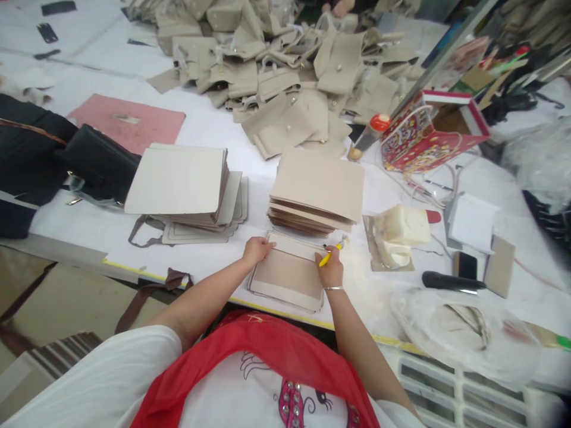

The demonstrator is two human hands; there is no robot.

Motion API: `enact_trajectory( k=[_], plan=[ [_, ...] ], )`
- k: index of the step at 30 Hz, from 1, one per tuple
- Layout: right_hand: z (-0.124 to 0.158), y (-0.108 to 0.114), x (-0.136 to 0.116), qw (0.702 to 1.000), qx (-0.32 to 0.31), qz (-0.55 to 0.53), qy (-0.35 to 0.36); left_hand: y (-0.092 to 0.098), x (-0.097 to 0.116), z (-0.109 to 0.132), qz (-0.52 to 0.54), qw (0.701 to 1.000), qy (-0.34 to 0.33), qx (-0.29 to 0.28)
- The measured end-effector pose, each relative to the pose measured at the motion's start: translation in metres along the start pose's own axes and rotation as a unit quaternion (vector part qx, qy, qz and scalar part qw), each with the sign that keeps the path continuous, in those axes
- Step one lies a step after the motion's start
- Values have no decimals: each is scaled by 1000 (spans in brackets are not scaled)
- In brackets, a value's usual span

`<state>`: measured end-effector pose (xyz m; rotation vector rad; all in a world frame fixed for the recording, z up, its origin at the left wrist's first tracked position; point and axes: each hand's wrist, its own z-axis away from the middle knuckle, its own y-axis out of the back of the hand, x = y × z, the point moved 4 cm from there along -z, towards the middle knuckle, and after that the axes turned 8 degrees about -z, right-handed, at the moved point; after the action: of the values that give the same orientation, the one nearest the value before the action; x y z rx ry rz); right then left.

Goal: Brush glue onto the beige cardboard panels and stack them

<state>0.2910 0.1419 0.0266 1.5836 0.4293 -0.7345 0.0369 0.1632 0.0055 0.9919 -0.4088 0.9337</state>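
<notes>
A stack of beige rectangular panels [288, 273] lies in front of me at the table's edge, with a paler strip along the far side of the top one. My left hand [259, 249] is closed on its far left corner, thumb on top. At the far right corner is my right hand [330, 268], closed around a slim yellow tool [332, 252], a pen or small brush; I cannot tell which. This hand also touches the panel's edge. Just beyond stands a taller pile of beige panels [317, 184]. A pile of pale grey-white boards [178, 178] is to the left.
Many beige leather-like pieces [285, 71] are heaped at the back. To the right are a cut plastic tub [401, 229], a red-capped jar [369, 138], a red paper bag [435, 134], a black-handled tool [450, 282] and a plastic bag [464, 327]. A black bag [100, 163] lies left.
</notes>
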Motion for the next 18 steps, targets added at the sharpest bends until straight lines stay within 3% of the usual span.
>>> enact_trajectory(
  k=[9,18],
  plan=[
    [-6,-12,12,999,22,8,-31,-3,-12,-18,-90,996,11,24],
    [-8,-12,14,999,9,6,-42,-9,-12,-22,-85,995,53,6]
  ],
)
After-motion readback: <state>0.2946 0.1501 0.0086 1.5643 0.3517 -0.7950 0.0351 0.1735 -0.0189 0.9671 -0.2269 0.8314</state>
